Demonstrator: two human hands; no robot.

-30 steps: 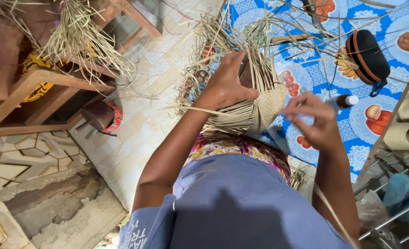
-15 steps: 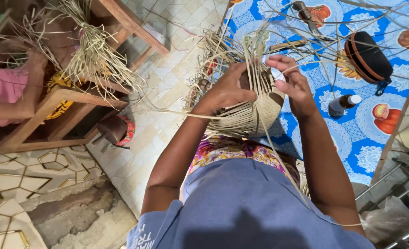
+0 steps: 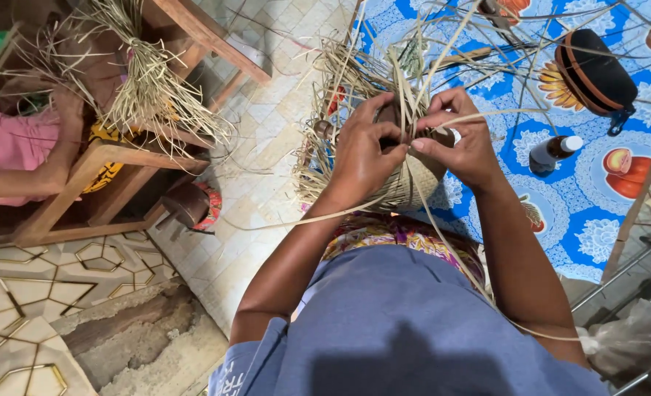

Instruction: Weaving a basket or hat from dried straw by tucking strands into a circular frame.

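Both hands, left hand point(image 3: 366, 150) and right hand point(image 3: 461, 139), pinch straw strips on a half-woven basket point(image 3: 406, 183) above a blue patterned mat point(image 3: 597, 198).

Both forearms reach forward and converge, bare from the short blue sleeves down. Left hand point(image 3: 362, 150) sits palm down, back of hand to the camera, fingers curled and pinched at the tips, thumb pressing toward the right hand. Right hand point(image 3: 463, 139) mirrors it just beside, knuckles raised, fingers bent inward, fingertips meeting the left hand's. Wrists slightly flexed, elbows bent and spread wide near the torso.
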